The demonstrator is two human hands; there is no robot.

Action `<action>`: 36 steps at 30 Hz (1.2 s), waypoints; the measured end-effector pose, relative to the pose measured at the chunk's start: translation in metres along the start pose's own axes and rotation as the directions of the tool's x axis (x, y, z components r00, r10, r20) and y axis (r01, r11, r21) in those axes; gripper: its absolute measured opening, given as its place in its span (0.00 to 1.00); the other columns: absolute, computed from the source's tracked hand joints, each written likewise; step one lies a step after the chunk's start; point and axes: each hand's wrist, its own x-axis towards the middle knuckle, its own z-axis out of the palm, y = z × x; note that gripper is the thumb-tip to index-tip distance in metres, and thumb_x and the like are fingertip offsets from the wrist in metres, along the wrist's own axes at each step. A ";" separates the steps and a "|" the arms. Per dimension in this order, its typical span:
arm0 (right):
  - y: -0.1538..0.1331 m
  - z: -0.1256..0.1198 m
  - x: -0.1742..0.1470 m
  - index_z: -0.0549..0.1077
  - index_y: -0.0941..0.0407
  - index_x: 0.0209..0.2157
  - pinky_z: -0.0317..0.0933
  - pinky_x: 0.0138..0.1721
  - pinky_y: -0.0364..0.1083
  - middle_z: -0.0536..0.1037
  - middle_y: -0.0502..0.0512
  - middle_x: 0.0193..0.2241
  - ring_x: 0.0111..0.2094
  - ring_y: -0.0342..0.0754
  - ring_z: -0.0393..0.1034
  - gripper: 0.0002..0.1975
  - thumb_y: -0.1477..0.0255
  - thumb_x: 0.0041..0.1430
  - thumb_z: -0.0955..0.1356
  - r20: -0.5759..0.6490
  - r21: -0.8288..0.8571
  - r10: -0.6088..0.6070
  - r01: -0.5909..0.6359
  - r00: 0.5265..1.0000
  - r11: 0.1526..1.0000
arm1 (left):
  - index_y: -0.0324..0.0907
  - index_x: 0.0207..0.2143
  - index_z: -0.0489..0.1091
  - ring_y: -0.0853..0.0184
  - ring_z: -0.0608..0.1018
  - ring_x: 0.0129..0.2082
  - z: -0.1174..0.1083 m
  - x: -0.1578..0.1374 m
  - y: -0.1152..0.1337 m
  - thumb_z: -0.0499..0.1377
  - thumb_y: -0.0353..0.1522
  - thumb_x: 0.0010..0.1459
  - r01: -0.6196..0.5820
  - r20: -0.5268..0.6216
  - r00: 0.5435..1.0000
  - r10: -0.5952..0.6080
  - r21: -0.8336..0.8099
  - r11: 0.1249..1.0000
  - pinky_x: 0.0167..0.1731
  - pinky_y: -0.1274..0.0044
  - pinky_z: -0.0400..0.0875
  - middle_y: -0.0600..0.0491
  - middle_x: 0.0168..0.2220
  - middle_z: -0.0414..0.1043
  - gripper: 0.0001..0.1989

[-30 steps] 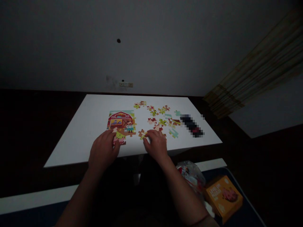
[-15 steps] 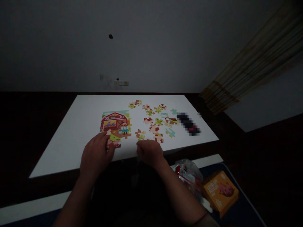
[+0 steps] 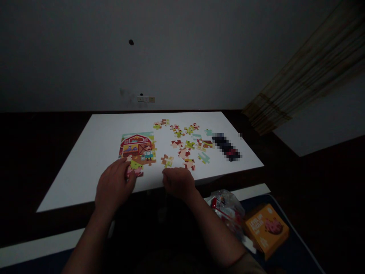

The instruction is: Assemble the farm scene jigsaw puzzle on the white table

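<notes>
A partly joined jigsaw puzzle [image 3: 138, 146] with a red barn and a farmer figure lies on the white table [image 3: 71, 163]. My left hand [image 3: 114, 186] lies over its lower left corner, fingers stretched out and thumb apart, touching the green and pink pieces there. Part of that corner is hidden beneath the fingers. At the table's front edge, my right hand [image 3: 179, 182] is closed with its fingers curled in; whatever they may hold is hidden. Just beyond it are a brown and yellow puzzle piece [image 3: 167, 160] and a pink and brown one [image 3: 189, 164].
Several loose puzzle pieces [image 3: 190, 144] spread across the table's middle and right. A pixelated dark object [image 3: 226, 146] lies farther right. Below the table's right front edge, a clear plastic bag [image 3: 226, 209] and an orange puzzle box [image 3: 266, 230] sit on a dark blue surface.
The view has shifted slightly. Both hands keep nearly the same places and poses, and the puzzle pieces look unmoved on the table.
</notes>
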 end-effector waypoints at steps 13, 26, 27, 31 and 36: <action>-0.001 -0.001 0.001 0.72 0.52 0.34 0.57 0.31 0.47 0.76 0.51 0.25 0.27 0.48 0.70 0.07 0.71 0.59 0.63 -0.015 0.004 -0.009 0.009 1.000 1.000 | 0.48 0.51 0.66 0.52 0.67 0.57 -0.001 0.000 0.000 0.52 0.35 0.58 0.004 0.016 1.000 -0.004 0.007 1.000 0.55 0.58 0.64 0.48 0.59 0.63 0.18; 0.000 -0.004 -0.005 0.71 0.52 0.28 0.55 0.29 0.47 0.75 0.51 0.24 0.26 0.46 0.68 0.12 0.65 0.62 0.60 0.011 0.010 -0.083 0.083 0.996 0.997 | 0.48 0.53 0.66 0.51 0.67 0.57 -0.003 0.000 0.002 0.52 0.33 0.57 -0.006 0.003 1.000 0.006 -0.015 1.000 0.56 0.57 0.63 0.46 0.59 0.64 0.21; 0.000 -0.003 -0.005 0.71 0.52 0.28 0.55 0.29 0.47 0.75 0.51 0.24 0.26 0.46 0.68 0.12 0.65 0.62 0.60 0.008 0.009 -0.078 0.078 0.997 0.997 | 0.48 0.54 0.66 0.51 0.67 0.57 -0.003 0.000 0.002 0.52 0.33 0.57 -0.005 0.001 1.000 0.005 -0.014 1.000 0.56 0.57 0.63 0.46 0.59 0.64 0.21; -0.001 -0.002 -0.004 0.71 0.52 0.28 0.56 0.29 0.47 0.75 0.52 0.23 0.25 0.46 0.68 0.11 0.66 0.61 0.60 -0.018 0.017 -0.057 0.057 0.998 0.998 | 0.46 0.53 0.67 0.51 0.67 0.57 -0.001 0.000 0.000 0.52 0.34 0.57 -0.005 -0.005 1.000 0.005 -0.001 1.000 0.56 0.57 0.63 0.45 0.58 0.64 0.20; 0.001 0.004 -0.005 0.71 0.53 0.28 0.55 0.28 0.47 0.75 0.51 0.23 0.25 0.46 0.68 0.11 0.67 0.60 0.61 -0.020 -0.008 -0.057 0.056 0.998 0.998 | 0.44 0.51 0.68 0.50 0.68 0.56 0.000 0.000 -0.001 0.52 0.35 0.58 -0.004 -0.013 1.000 0.005 0.012 1.000 0.56 0.57 0.63 0.45 0.58 0.65 0.19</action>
